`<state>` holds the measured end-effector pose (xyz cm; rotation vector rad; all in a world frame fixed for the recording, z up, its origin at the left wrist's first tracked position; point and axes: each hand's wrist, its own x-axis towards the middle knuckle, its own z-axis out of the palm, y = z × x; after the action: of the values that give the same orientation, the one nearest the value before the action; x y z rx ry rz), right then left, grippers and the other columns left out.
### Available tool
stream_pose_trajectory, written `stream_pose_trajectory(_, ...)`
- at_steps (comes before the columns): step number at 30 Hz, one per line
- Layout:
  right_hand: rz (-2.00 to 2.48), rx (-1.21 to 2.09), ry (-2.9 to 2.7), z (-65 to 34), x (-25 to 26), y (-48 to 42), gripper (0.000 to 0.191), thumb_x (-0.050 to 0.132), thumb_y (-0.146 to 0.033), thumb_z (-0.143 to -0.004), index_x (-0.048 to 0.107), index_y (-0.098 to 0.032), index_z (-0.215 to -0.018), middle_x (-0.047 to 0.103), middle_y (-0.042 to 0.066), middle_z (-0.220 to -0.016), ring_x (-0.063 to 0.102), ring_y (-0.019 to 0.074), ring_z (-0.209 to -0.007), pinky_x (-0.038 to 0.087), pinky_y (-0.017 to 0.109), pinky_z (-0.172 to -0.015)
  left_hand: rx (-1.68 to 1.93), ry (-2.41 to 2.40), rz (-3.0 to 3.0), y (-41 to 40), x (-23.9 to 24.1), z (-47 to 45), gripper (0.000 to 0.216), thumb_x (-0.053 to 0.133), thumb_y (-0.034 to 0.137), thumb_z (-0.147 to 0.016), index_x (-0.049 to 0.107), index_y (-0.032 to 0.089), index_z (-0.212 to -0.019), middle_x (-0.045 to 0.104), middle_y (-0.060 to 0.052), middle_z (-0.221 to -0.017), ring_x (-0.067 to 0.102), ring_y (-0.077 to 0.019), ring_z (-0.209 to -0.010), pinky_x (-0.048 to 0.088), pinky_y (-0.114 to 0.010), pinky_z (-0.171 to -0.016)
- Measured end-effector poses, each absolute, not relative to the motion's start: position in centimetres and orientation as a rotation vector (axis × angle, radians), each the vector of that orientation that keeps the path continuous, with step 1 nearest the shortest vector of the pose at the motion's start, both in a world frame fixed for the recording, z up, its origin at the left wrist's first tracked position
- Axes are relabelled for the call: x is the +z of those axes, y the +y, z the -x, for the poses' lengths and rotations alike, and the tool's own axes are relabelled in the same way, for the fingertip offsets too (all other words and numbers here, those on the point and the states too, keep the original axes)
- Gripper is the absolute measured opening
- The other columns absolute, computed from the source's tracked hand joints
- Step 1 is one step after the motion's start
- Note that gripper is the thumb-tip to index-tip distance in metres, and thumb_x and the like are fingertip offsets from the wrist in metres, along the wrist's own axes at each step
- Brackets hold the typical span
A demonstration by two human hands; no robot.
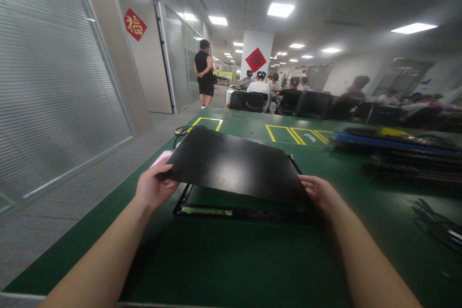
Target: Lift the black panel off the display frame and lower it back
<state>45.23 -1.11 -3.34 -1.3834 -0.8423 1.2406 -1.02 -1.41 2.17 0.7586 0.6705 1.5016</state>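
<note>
My left hand (156, 186) and right hand (320, 191) pinch the black sheet (227, 166) by its sides above the black frame (184, 198) on the green table (224, 260); near edge already clear, sheet not set down, far contact hidden

I have passing room across the near part of the table (231, 267); the black panel (231, 166) (broad, tilted) overhangs the frame (249, 214).
</note>
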Motion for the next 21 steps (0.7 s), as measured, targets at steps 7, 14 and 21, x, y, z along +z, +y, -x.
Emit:
stream_pose_trajectory(7, 1.58, 0.999, -0.781, -44.8, -2.8, -1.2, 0.029, 0.064, -0.026, -0.077, 0.067, -0.01, -0.1, 0.073, 0.014, -0.07, 0.033, 0.0045, -0.035, 0.018, 0.018, -0.034, 1.467, 0.739, -0.832, -1.6, 1.9, 0.6, 0.028, 0.069, 0.009, -0.055, 0.065, 0.015, -0.082, 0.049, 0.007, -0.053, 0.032, -0.0029, -0.038, 0.029, -0.011, -0.032)
stream_pose_trajectory(14, 1.72, 0.744, -0.827, -45.7, -3.3, -1.1, 0.027, 0.063, -0.027, -0.075, 0.068, -0.013, -0.098, 0.07, 0.009, -0.064, 0.038, 0.0083, -0.036, 0.028, 0.022, -0.036, 1.355, 0.822, -0.947, -1.2, 0.8, -0.6, 0.032, 0.08, 0.018, -0.053, 0.066, 0.015, -0.081, 0.049, 0.007, -0.054, 0.03, -0.002, -0.04, 0.023, -0.011, -0.033)
stream_pose_trajectory(21, 1.935, 0.523, -0.966, -46.9, -4.4, -0.9, 0.032, 0.06, -0.028, -0.076, 0.069, -0.017, -0.103, 0.072, 0.005, -0.072, 0.05, 0.0113, -0.042, 0.04, 0.025, -0.044, 1.233, 0.847, -1.016, -0.6, -0.6, -0.8, 0.033, 0.085, 0.024, -0.055, 0.059, 0.016, -0.074, 0.048, 0.007, -0.057, 0.028, -0.0014, -0.042, 0.018, -0.011, -0.036)
